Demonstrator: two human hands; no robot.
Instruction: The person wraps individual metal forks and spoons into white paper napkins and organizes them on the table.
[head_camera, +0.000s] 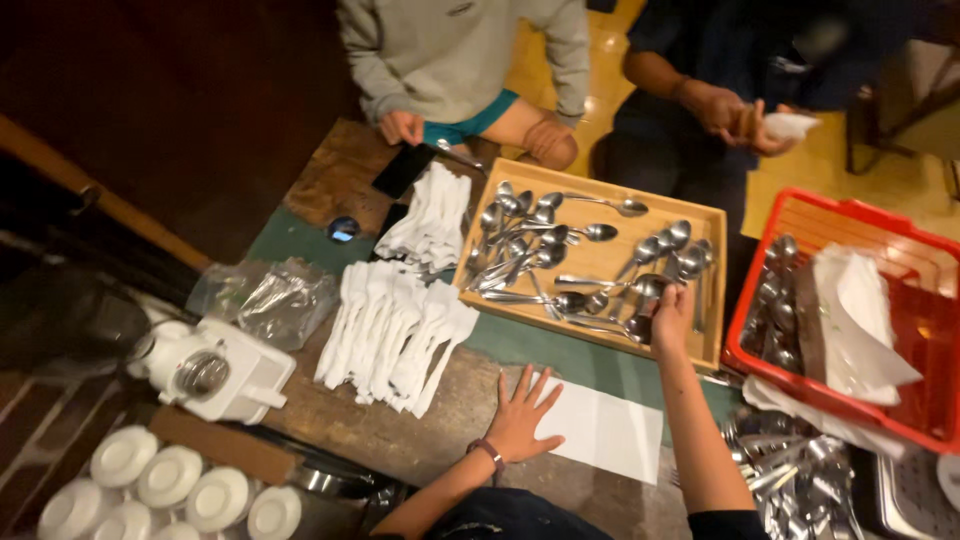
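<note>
My left hand lies flat with fingers spread, pressing the left end of a white paper napkin on the worn wooden table. My right hand reaches into a shallow wooden tray and closes its fingers on a spoon among several loose metal spoons. To the left of the tray lie two rows of napkin-wrapped cutlery bundles, the near row and the far row.
A red plastic basket with spoons and white napkins stands at right. Loose cutlery lies below it. Two other people sit across the table; one holds a white cloth. A white appliance, stacked saucers and a phone are at left.
</note>
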